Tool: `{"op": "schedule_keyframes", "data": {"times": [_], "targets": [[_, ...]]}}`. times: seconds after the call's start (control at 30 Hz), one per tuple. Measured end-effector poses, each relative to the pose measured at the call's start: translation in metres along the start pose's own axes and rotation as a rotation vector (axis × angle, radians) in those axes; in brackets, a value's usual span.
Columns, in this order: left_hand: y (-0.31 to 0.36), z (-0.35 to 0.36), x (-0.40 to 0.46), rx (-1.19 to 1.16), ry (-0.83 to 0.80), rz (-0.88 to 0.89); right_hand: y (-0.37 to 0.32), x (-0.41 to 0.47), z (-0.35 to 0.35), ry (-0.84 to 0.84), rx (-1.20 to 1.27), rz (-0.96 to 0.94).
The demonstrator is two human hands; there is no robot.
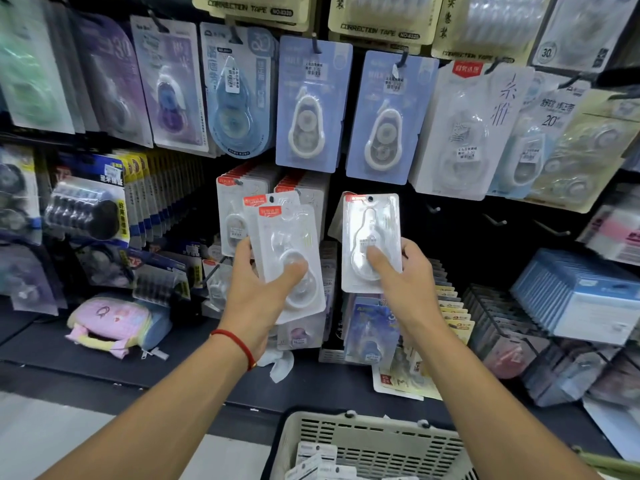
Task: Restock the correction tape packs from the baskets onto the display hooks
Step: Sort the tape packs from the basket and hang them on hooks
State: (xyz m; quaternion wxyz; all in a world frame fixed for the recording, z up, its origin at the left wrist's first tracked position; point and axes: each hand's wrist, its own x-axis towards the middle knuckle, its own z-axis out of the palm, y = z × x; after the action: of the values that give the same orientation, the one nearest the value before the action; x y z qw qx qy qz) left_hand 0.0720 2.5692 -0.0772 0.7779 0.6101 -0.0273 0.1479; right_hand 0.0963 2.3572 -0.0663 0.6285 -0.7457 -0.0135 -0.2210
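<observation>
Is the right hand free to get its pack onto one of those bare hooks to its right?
Probably yes: the right hand pinches one clear pack, and the bare hooks beside it have nothing in front.

Clear packs [372, 242] with red tabs; pale blue cards [311, 102] hang above; a pink pouch [110, 322] at left; beige basket [367, 441] near.

A dark display wall [460, 220] fills the far side, hung with rows of metal hooks [495, 221]. Below it runs a dark grey shelf ledge [194, 372]. A pale grey floor [52, 434] shows near left. Lighting is bright and even.
</observation>
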Motion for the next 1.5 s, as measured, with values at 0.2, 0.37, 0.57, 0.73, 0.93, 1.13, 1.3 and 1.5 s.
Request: {"op": "schedule_keyframes", "data": {"times": [0.2, 0.37, 0.57, 0.73, 0.93, 1.13, 1.3, 1.5], "targets": [[0.000, -0.001, 0.000, 0.048, 0.015, 0.055, 0.000, -0.001, 0.001, 0.025, -0.165, 0.019], [-0.001, 0.003, -0.002, 0.045, -0.015, 0.035, -0.003, -0.008, 0.003, -0.017, -0.463, -0.075], [-0.002, 0.010, -0.006, -0.005, -0.085, -0.022, -0.002, -0.022, 0.019, -0.437, -0.245, -0.030], [-0.003, 0.006, -0.002, -0.044, -0.045, -0.116, -0.001, -0.014, 0.014, -0.143, -0.066, 0.019], [-0.006, 0.003, 0.003, -0.030, -0.014, -0.130, 0.005, -0.011, 0.006, 0.099, -0.011, 0.120], [-0.003, 0.007, 0.001, -0.029, -0.002, -0.094, 0.000, -0.015, 0.008, 0.162, -0.100, 0.031], [-0.001, 0.007, -0.001, -0.035, -0.022, -0.072, -0.002, -0.019, 0.012, 0.223, -0.081, 0.003], [-0.006, 0.009, 0.000, -0.025, -0.044, -0.084, 0.003, -0.017, 0.008, 0.099, -0.456, 0.049]]}}
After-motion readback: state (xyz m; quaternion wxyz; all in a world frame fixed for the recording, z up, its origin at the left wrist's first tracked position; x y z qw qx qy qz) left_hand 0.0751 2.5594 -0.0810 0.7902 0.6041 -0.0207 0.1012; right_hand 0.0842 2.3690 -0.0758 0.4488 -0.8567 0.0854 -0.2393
